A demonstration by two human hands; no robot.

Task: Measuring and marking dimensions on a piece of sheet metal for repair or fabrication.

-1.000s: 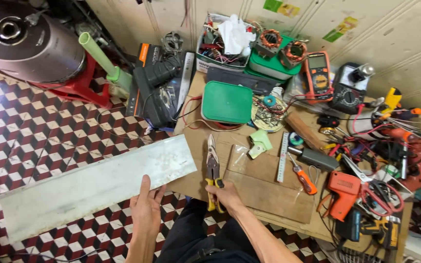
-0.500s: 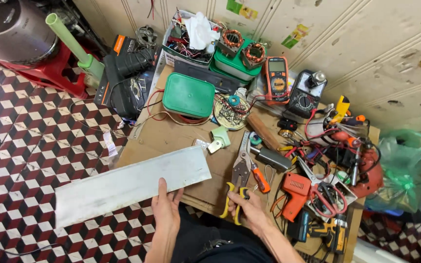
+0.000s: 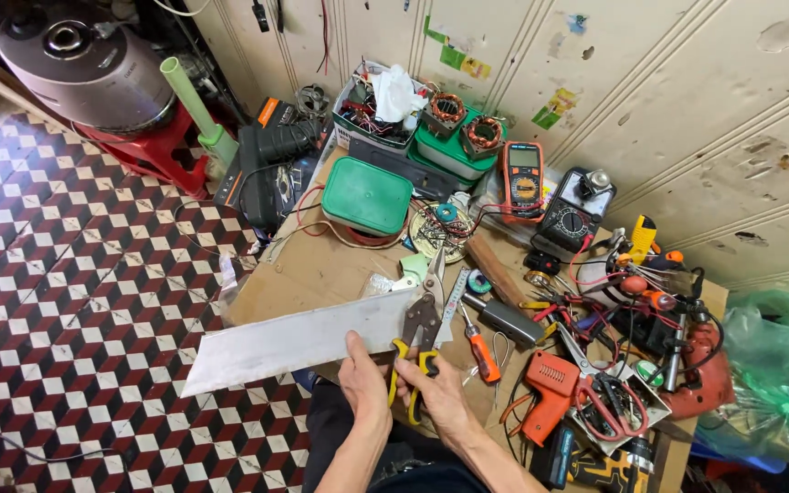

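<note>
Your left hand (image 3: 364, 388) pinches the near edge of the long metal sheet (image 3: 299, 340), thumb on top, holding it flat on the workbench (image 3: 321, 269) with its far end jutting out to your left, past the bench edge and over the checkered floor (image 3: 75, 292). Your right hand (image 3: 436, 397) is wrapped around the yellow handles of the tin snips (image 3: 420, 333), whose blades point away from you and sit at the right end of the sheet, right beside your left thumb. Judging by this, you are lining up a cut at that end, and the blades look not yet committed; the next move calls for you to seat the sheet deep in the blades, keep your left fingers out of the cutting line, and hold the overhanging length steady so it does not sag or twist. Just right of your right hand lie a steel ruler (image 3: 452, 299) and an orange-handled screwdriver (image 3: 478, 347), close enough to foul the handles as they swing. Further right sits an orange glue gun (image 3: 548, 394) among tangled leads and pliers. Beyond the blades, a green plastic box (image 3: 366, 194) and two multimeters, an orange meter (image 3: 522, 181) and a black meter (image 3: 570, 212), crowd the far side.
</note>
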